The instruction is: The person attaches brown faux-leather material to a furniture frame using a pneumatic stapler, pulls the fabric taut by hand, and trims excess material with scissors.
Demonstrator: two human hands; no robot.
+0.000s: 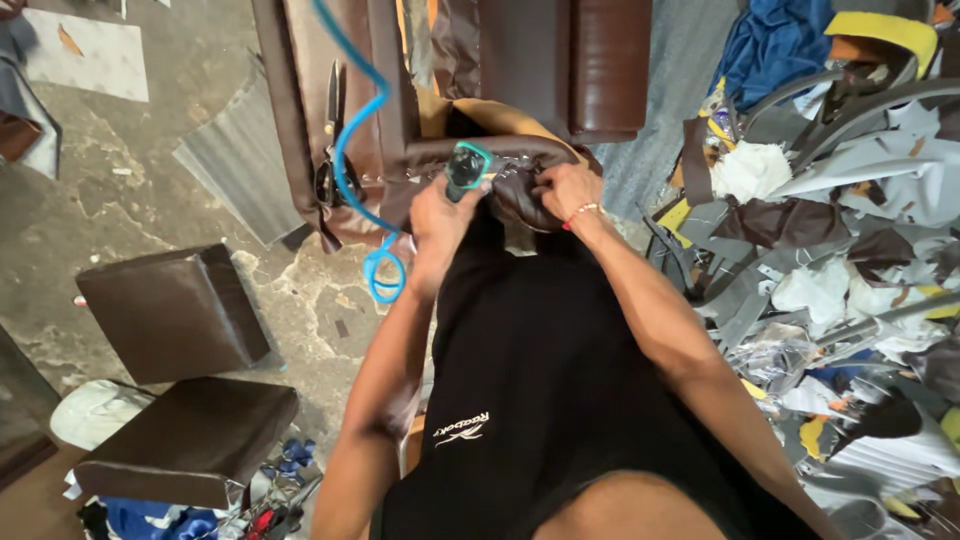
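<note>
From the head camera, the person's black shirt [560, 390] is filling the lower frame, both forearms reaching away from it. The left hand [440, 222] is gripping a teal-trimmed staple gun [466, 168] fed by a blue coiled air hose [352, 150], pressing it onto the brown leather cover [520, 190] of a sofa piece [470, 60]. The right hand [566, 190] is pinching that leather closed just beside the gun's nose. Those fingers are sitting close enough that a slip could probably catch them, or wrinkle the cover. Scissors [330, 130] are lying on the sofa piece. No containers are showing; fabric scraps [830, 230] are piling loose at right, and two brown cushions [175, 380] are resting on the floor [120, 170].
</note>
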